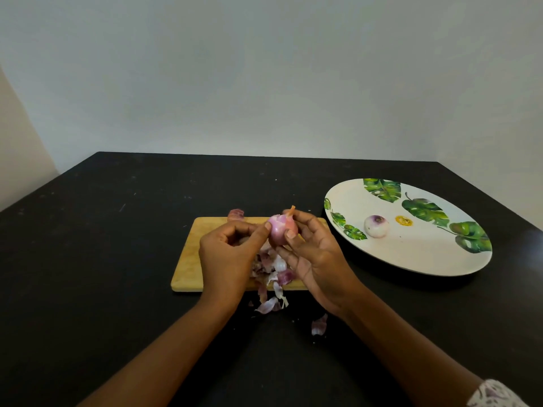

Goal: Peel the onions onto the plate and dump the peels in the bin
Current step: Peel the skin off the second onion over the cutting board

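My right hand [316, 257] grips a small pink onion [280, 230] above the wooden cutting board [191, 259], thumb and fingers curled round it. My left hand [227, 254] has its fingers curled, and its thumb presses on the onion's left side. A heap of purple-white peels [273, 270] lies on the board under my hands and spills over its near edge onto the table. One peeled onion [376, 226] lies on the white plate with green leaves [426, 259] at the right. No bin is in view.
Another piece of onion or peel [236, 214] lies at the board's far edge. A loose peel [319, 326] lies on the black table [102, 259] near my right forearm. The table's far edge meets a pale wall.
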`<move>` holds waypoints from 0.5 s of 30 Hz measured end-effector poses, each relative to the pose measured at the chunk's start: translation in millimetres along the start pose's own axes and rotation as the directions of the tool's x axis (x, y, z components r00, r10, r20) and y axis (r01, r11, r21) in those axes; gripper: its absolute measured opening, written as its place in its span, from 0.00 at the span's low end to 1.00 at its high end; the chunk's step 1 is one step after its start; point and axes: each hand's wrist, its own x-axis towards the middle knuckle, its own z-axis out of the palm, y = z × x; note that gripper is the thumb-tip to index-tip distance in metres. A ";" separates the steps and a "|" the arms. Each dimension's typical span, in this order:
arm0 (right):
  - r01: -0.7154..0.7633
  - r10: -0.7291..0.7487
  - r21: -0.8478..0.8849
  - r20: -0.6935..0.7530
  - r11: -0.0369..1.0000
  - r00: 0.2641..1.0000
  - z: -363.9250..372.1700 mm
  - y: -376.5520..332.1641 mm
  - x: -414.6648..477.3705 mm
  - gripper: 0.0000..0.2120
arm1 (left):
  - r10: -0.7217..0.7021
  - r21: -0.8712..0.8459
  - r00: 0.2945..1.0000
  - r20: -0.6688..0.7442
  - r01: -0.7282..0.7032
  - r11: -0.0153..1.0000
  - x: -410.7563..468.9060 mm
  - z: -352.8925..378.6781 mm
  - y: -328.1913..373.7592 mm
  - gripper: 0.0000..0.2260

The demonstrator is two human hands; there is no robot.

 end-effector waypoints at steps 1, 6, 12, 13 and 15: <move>0.018 -0.018 -0.043 0.001 0.999 1.000 0.0 1.1 -0.9 0.15 | 0.008 0.010 1.000 -0.006 -0.008 1.000 0.0 -0.6 -0.9 0.05; 0.112 -0.111 -0.220 0.015 0.969 0.994 -0.6 5.4 -2.1 0.15 | 0.004 -0.023 1.000 -0.014 -0.004 1.000 -0.2 1.0 0.5 0.07; 0.116 -0.111 -0.217 0.034 0.969 0.993 3.0 6.9 -3.2 0.15 | -0.040 -0.030 0.996 -0.078 0.037 0.999 2.1 0.0 -4.6 0.09; 0.112 -0.108 -0.203 0.031 0.973 0.994 3.6 6.7 -2.9 0.14 | -0.047 -0.037 0.996 -0.077 0.045 0.998 2.5 -0.3 -3.7 0.09; 0.100 -0.098 -0.163 0.018 0.981 0.995 4.0 4.5 -2.3 0.14 | -0.059 -0.049 0.996 -0.065 0.056 0.997 3.0 0.0 -2.8 0.08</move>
